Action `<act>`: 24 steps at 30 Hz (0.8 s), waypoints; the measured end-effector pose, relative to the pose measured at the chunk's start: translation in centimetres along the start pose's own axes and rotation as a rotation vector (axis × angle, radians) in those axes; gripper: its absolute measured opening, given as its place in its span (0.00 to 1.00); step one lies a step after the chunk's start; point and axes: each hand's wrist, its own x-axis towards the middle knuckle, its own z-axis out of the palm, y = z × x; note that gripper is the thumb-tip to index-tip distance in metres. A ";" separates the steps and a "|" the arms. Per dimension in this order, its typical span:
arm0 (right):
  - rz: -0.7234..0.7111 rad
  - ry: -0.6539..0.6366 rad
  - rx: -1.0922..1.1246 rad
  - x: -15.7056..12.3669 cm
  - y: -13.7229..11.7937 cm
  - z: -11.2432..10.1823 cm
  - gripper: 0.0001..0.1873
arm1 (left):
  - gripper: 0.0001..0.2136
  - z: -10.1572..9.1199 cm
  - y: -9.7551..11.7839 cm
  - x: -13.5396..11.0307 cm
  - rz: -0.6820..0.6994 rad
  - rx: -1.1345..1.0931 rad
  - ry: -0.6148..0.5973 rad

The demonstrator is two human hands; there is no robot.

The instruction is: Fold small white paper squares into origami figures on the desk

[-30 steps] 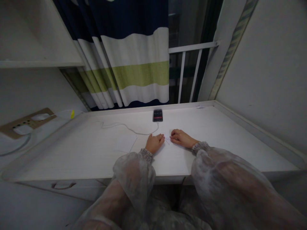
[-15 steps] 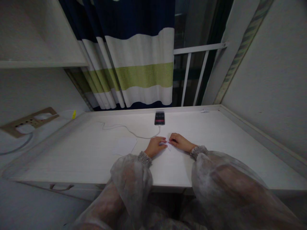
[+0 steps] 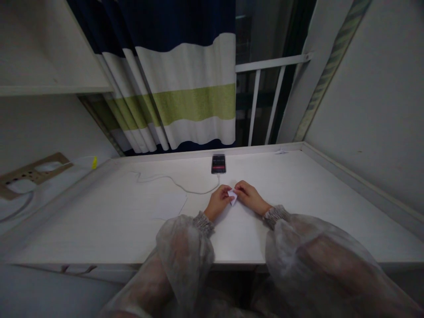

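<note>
A small folded piece of white paper (image 3: 232, 197) is between my two hands, above the middle of the white desk. My left hand (image 3: 218, 201) pinches its left side between thumb and fingers. At the paper's upper right edge, my right hand (image 3: 251, 196) has its thumb and fingertips closed on it. The paper's lower end points toward me, and my fingers hide parts of its folds. Both forearms are in sheer, puffed sleeves with grey ribbed cuffs.
A phone (image 3: 218, 164) lies beyond my hands, with a white cable (image 3: 175, 182) running left from it. White sheet paper (image 3: 170, 205) lies left of my left hand. A small white paper piece (image 3: 281, 151) is by the back edge. Power sockets (image 3: 36, 174) are on the left wall.
The folded paper is turned and lifted slightly, so more of its face shows. My fingers have closed in on it. The whole view has shifted a little.
</note>
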 end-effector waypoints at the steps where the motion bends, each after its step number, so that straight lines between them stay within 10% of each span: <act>1: 0.023 0.012 0.036 0.0 0.0 0.1 0.06 | 0.13 -0.1 0.1 0.0 -0.004 -0.037 -0.006; 8: 0.158 0.042 0.288 -0.2 -0.4 0.5 0.10 | 0.19 -0.7 1.0 -0.2 -0.075 -0.428 -0.040; 24: 0.114 0.045 0.340 -0.7 0.0 -0.3 0.10 | 0.16 -0.4 0.3 -0.5 -0.052 -0.448 -0.079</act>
